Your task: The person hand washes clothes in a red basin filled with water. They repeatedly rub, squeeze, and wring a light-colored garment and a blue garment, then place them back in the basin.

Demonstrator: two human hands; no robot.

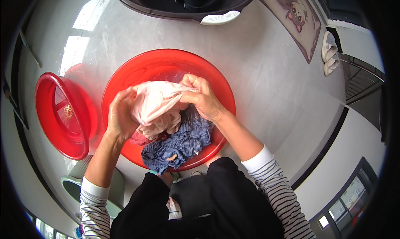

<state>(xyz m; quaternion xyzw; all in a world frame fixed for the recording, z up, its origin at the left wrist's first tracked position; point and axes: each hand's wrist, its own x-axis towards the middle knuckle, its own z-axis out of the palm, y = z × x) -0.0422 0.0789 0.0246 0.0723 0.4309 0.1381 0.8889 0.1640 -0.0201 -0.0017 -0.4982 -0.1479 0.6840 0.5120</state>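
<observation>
A pale pink cloth (pixel 157 98) is stretched between my two hands above a large red plastic basin (pixel 168 56). My left hand (pixel 122 114) grips its left side, and my right hand (pixel 200 97) pinches its upper right edge between thumb and fingers. Part of the cloth hangs bunched below. Under and beside it lies a crumpled blue striped garment (pixel 181 139), partly draped over the basin's near rim. A darker red cloth (pixel 143 138) shows at the lower left, mostly hidden beneath the pink one.
A smaller red basin (pixel 40 114) lies on its side at the left, with a grey-green bucket (pixel 103 176) nearer me. A dark tub (pixel 150 11) holding dark cloth stands at the far side. A cat-patterned mat (pixel 301 23) and slippers (pixel 329 51) are at the upper right.
</observation>
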